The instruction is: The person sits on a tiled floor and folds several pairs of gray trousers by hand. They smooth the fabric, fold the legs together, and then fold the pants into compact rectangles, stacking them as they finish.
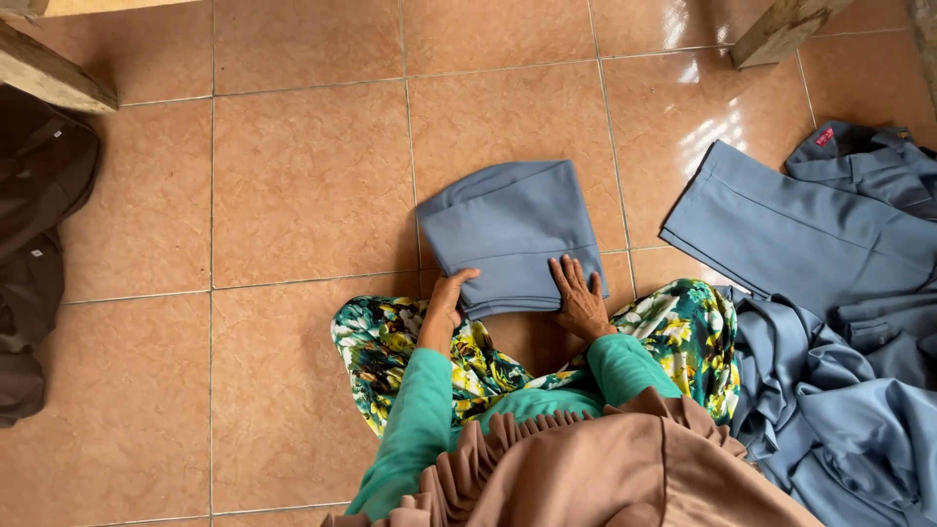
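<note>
— Where does the folded grey-blue garment [512, 234] sit?

— Flat on the tiled floor [293, 195], just past the person's knees, near the middle of the view. It is a neat rectangular stack, with its layered edges facing the person.

— And the left hand [447, 298]?

— At the stack's seven o'clock corner. Its grip is curled, thumb on top and fingers wrapped round the edge, closed on that corner of the cloth.

— The right hand [580, 298]?

— At five o'clock on the stack. No closed grip there: the fingers are spread apart and the palm lies flat on the top layer, touching the fabric without clasping it.

— What lies around it?

— At three o'clock, well apart, a second grey-blue garment [781, 234] lies spread flat, and beyond it, toward four o'clock, a loose heap of the same cloth [849, 410]. At nine o'clock, by the far edge, a dark brown bag [39, 244] rests on the floor. Wooden legs [781, 29] show at one o'clock and at eleven.
</note>
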